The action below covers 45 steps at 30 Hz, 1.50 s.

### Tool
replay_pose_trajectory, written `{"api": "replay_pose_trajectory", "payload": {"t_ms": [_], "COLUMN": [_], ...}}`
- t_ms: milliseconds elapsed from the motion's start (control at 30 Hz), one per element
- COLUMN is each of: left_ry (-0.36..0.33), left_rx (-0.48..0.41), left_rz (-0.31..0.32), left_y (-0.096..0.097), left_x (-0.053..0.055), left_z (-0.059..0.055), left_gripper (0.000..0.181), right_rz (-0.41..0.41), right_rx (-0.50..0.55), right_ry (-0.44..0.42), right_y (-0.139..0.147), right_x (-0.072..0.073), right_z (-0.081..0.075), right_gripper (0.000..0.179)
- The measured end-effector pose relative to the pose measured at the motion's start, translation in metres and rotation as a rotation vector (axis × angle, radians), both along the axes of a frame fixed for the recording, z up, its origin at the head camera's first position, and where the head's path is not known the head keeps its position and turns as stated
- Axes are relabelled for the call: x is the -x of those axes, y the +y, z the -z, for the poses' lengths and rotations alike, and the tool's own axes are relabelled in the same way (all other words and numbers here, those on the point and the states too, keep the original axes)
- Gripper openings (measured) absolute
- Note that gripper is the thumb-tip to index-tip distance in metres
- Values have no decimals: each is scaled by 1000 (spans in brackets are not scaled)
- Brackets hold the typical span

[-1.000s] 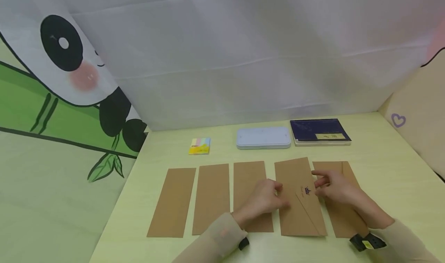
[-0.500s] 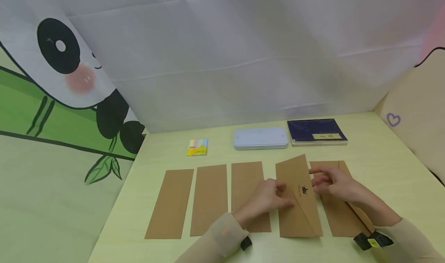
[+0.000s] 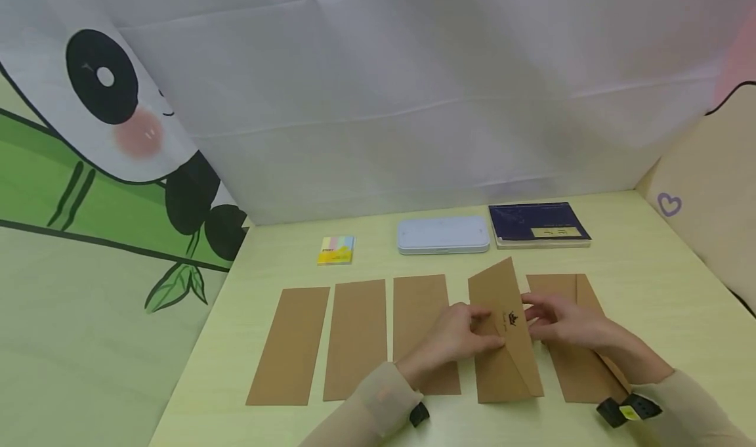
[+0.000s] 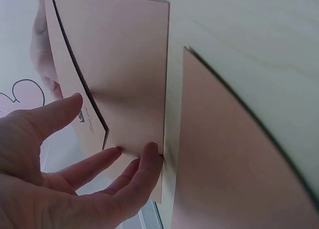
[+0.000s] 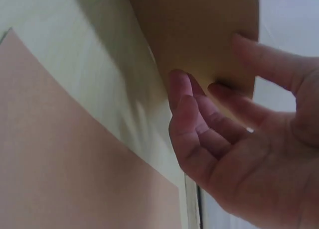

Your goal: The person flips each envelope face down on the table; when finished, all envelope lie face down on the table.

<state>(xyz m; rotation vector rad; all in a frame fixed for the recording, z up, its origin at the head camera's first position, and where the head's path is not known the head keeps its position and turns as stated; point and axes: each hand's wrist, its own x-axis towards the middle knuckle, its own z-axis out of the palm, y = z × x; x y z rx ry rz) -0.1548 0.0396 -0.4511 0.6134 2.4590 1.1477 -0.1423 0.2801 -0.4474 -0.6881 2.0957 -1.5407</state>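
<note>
A brown paper envelope (image 3: 493, 288) with a small dark crown print leans up, its right edge raised off the table. My left hand (image 3: 451, 335) spreads thumb and fingertips across the envelope's flap side, also seen in the left wrist view. Behind the raised right edge is my right hand (image 3: 564, 319); in the right wrist view, its thumb (image 5: 254, 52) and index finger touch the plain back, with the other fingers loosely bent. Another envelope (image 3: 575, 375) lies under the right hand, its seam showing. Partly behind the left hand lies a plain-faced envelope (image 3: 420, 293).
Two more brown envelopes, a left one (image 3: 289, 348) and one beside it (image 3: 357, 342), lie flat in the row. Toward the back are a sticky-note pack (image 3: 336, 251), a pale blue tin case (image 3: 443, 235) and a dark blue book (image 3: 537, 224). White cloth (image 3: 384, 119) rises behind the table.
The crown-printed envelope has tilted up further, its right edge rising and turning leftward. Both hands have shifted slightly with it, the left a little to the right.
</note>
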Motion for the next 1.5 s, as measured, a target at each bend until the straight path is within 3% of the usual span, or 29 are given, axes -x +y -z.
{"api": "replay_pose_trajectory", "payload": {"t_ms": [200,400,667,967,1167,1400,1500], "left_ry": [-2,-62,-66,-87,-127,-204,-195], "left_rx": [-40,-111,-161,-201,-193,-380,-425], "left_rz": [-3,-40,-17,-17,-40,-36,-46], "left_y": [0,0,0,-1,-2,-5,-7], "left_x": [0,-3,-4,-3,-6,-8,-7], "left_z": [1,-1,-3,-3,-10,-18,-18], "left_gripper": [51,54,51,49,49,39,36], "right_rz": [-55,-114,-62,-36,-19,16,59], "right_rx": [-9,42,8,-6,-2,11,-1], "right_ry": [-16,-36,-132,-142,-163,-165,-155], "right_y": [-4,-10,-15,-20,-28,-33,-34], "right_x": [1,2,-1,0,-4,-7,-8], "right_z": [8,13,10,15,14,12,11], "right_gripper": [63,64,73,72,71,67,68]}}
